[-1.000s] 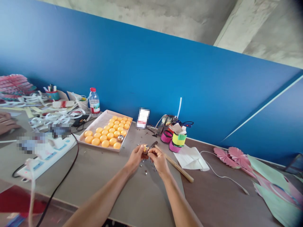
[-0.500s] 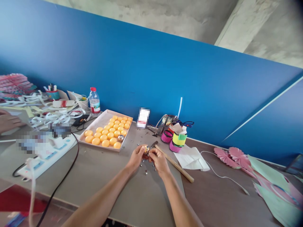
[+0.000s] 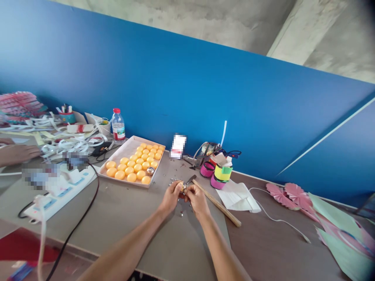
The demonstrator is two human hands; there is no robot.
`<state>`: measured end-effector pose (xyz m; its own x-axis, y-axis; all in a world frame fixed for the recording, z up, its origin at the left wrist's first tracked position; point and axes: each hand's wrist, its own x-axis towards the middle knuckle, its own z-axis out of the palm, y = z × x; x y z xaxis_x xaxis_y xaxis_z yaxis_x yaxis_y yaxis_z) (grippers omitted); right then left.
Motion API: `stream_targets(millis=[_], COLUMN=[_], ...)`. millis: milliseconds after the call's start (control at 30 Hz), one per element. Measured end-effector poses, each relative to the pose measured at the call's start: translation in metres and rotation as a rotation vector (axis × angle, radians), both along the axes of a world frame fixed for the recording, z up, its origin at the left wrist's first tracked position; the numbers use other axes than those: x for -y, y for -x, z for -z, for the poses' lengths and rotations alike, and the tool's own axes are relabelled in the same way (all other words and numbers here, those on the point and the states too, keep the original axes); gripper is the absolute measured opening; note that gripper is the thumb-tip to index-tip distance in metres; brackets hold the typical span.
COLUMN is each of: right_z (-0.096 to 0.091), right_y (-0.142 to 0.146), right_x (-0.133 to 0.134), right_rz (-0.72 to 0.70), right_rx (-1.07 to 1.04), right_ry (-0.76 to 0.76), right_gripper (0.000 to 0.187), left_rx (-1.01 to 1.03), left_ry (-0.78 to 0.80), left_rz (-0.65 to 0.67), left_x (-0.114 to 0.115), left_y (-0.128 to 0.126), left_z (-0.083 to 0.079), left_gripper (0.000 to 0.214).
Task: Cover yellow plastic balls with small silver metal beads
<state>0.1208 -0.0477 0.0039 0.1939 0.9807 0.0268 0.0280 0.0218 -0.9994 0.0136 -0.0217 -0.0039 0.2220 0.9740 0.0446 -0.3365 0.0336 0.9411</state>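
Between the fingertips of my left hand (image 3: 172, 196) is an orange ball (image 3: 182, 188) partly covered with shiny silver pieces. My right hand (image 3: 197, 198) is closed in a pinch against the ball's right side; whatever is between those fingers is too small to name. Small silver pieces (image 3: 182, 214) lie scattered on the table around and below both hands. Just beyond my right hand lies a hammer (image 3: 218, 202) with a wooden handle and dark head. To the left, a shallow tray (image 3: 124, 151) holds several plain orange balls (image 3: 137, 168) and one silver-covered ball (image 3: 150, 171).
A power strip (image 3: 63, 195) with cables lies at left, near a co-worker's hand (image 3: 22, 153) and tangled white strips (image 3: 70, 146). A bottle (image 3: 118, 127) stands behind the tray. Colourful tape rolls (image 3: 221, 175), white paper (image 3: 238, 197) and pink paper fans (image 3: 295, 195) are at right.
My left fingers have shifted slightly on the ball, which appears turned, showing more orange. The co-worker's hand at the far left has moved a little to the right.
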Motion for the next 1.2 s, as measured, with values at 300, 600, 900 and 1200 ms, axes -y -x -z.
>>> stream_targets(millis=[300,600,900,1200], right_z=[0.001,0.021,0.005,0.006], right_y=[-0.029,-0.032,-0.039,-0.032], right_x=[-0.008,-0.003,-0.003,-0.003], right_rz=[-0.003,0.019,-0.079,-0.112], right_rx=[0.081,1.176,1.084,1.094], right_ry=[-0.013,-0.043,0.142,0.096], right_gripper=[0.025,0.033,0.032,0.013], left_rx=[0.139,0.229,0.006,-0.068], left_ry=[0.12,0.164,0.071,0.015], left_rz=[0.062,0.154,0.085,0.061], left_x=[-0.004,0.001,-0.004,-0.007], left_y=[0.002,0.007,0.006,0.005], left_z=[-0.001,-0.016,-0.007,0.0], left_gripper=[0.043,0.04,0.033,0.035])
